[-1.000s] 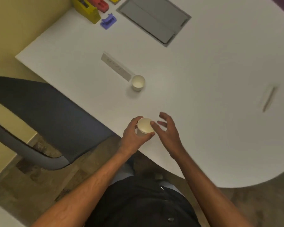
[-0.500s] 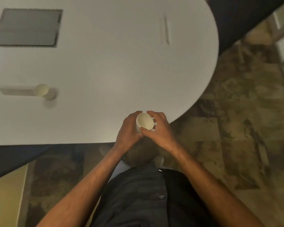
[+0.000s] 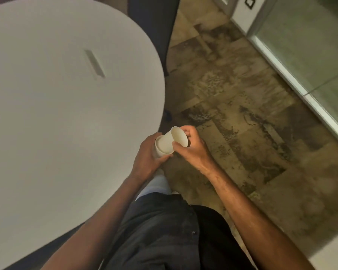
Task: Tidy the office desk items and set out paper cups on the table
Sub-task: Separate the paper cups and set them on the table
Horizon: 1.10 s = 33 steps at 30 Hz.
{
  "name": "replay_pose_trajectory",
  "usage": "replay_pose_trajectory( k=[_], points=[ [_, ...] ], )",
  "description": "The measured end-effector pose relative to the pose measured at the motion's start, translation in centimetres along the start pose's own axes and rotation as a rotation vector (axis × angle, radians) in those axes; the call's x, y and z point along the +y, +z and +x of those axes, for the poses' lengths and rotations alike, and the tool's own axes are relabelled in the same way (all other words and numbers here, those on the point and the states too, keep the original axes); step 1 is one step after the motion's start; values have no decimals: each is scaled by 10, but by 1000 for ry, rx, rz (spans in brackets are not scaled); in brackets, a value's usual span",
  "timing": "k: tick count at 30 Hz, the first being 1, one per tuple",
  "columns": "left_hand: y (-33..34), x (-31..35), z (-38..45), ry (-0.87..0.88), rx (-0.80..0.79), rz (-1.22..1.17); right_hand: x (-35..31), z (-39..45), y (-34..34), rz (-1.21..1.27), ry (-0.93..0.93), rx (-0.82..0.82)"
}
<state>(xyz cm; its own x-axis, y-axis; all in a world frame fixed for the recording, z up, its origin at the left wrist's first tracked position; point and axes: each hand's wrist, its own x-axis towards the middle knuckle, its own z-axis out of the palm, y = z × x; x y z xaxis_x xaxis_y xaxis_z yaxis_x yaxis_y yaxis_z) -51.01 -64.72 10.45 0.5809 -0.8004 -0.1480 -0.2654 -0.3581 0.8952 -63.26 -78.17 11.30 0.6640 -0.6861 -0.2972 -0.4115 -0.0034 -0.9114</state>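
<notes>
Right hand (image 3: 191,151) pinching top paper cup (image 3: 177,138), pulling it off stack (image 3: 161,151) gripped in left hand (image 3: 147,154), just right of table (image 3: 66,114). Risk: crushed rim, or drop onto floor (image 3: 252,123).

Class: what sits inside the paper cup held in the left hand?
A second paper cup, tilted, pinched by the right hand, its base in the lower cup. The left hand hides that cup's bottom.
</notes>
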Motion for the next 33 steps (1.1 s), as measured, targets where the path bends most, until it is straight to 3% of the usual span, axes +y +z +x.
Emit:
replay_pose_trajectory(
  k=[11,23,28,33],
  points=[
    [59,33,179,-138,-20,-48,8,154,-130,110,38,356],
    [94,92,414,-120,-48,-99,-13,358,-243,133,100,423],
    [114,109,504,-146,12,-112,-14,452,-283,154,104,398],
    [142,128,611,-191,129,-124,-19,564,-337,145,70,268]
  ],
)
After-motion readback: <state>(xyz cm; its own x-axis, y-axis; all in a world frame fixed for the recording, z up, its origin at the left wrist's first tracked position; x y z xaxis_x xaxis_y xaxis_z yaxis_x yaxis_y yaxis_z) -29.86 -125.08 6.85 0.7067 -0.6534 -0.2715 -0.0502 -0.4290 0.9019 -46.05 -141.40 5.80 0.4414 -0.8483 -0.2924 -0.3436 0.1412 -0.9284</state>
